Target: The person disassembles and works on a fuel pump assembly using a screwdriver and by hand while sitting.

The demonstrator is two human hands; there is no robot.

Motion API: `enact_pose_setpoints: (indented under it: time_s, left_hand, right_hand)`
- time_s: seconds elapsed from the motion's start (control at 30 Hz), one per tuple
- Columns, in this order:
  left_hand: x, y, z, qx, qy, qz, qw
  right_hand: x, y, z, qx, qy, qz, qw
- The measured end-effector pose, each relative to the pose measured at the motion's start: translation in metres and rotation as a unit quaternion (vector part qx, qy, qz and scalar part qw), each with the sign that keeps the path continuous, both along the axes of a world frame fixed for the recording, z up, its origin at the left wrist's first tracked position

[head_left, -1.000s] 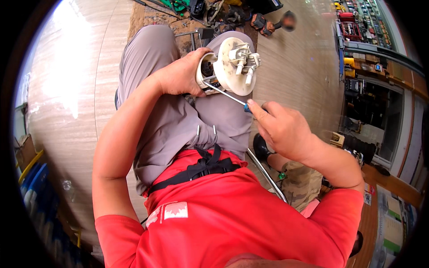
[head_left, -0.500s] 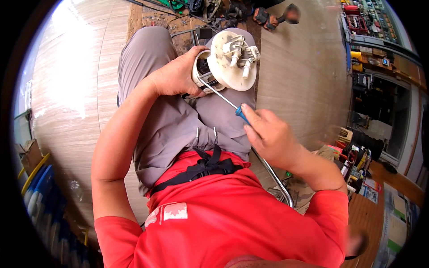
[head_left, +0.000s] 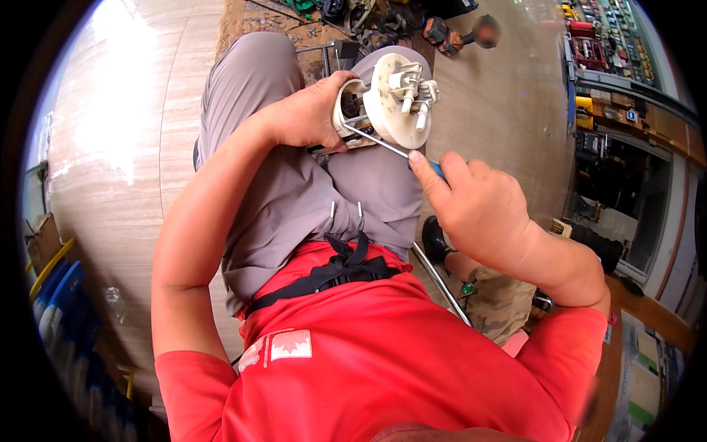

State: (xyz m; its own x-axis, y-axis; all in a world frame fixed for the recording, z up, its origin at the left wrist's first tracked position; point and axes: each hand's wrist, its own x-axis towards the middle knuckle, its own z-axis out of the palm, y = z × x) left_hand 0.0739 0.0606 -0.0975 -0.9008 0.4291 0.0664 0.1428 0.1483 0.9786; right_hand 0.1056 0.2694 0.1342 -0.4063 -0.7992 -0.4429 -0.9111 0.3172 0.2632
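Pale streaked floor point(head_left: 103, 184) surrounds the work, with bright glare at the left and loaded shelves point(head_left: 607, 55) along the right. The work surface is the person's own lap: the white plastic part point(head_left: 401, 127) rests over the thighs, its round lid tilted away from the body beneath.

Left hand point(head_left: 313, 114): fingers clamped around the left side of the body. Right hand point(head_left: 482, 202): fingers closed on the blue handle of the screwdriver point(head_left: 379, 140), one digit pointing along it toward the shaft. The tip reaches the gap between lid and body; its exact contact point cannot be told.

For sound practice, brace the body firmly against the thigh, apply short, light pressure—plastic of this kind may crack under a hard twist—and set the left fingers clear of the blade's line, since a slip would run toward them. Avoid loading the two spouts on the lid.

Beyond the knees, a brown board point(head_left: 254, 18) carries dark tools and cables; an orange-and-black power tool point(head_left: 442, 37) lies to its right. Another person's leg in patterned trousers point(head_left: 501, 298) is near the right elbow—allow for it.
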Motion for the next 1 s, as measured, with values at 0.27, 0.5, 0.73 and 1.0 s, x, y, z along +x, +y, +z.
enact_pose_setpoints:
  time_s: [0.27, 0.5, 0.73, 1.0]
  left_hand:
    - [0.0, -0.003, 0.007, -0.002, 0.009, -0.003, 1.0]
    - [0.003, -0.002, 0.005, 0.011, -0.004, 0.009, 1.0]
    - [0.002, -0.001, 0.008, 0.051, -0.026, 0.078, 0.995]
    - [0.0, 0.001, 0.009, 0.074, -0.047, 0.08, 0.993]
  right_hand:
    - [-0.018, -0.004, 0.005, -0.067, -0.141, -0.157, 0.975]
    - [-0.032, -0.006, 0.013, -0.139, -0.241, -0.272, 0.921]
    - [-0.044, 0.016, 0.012, -0.212, -0.282, -0.353, 0.867]
    - [-0.05, 0.03, 0.008, -0.232, -0.32, -0.439, 0.807]
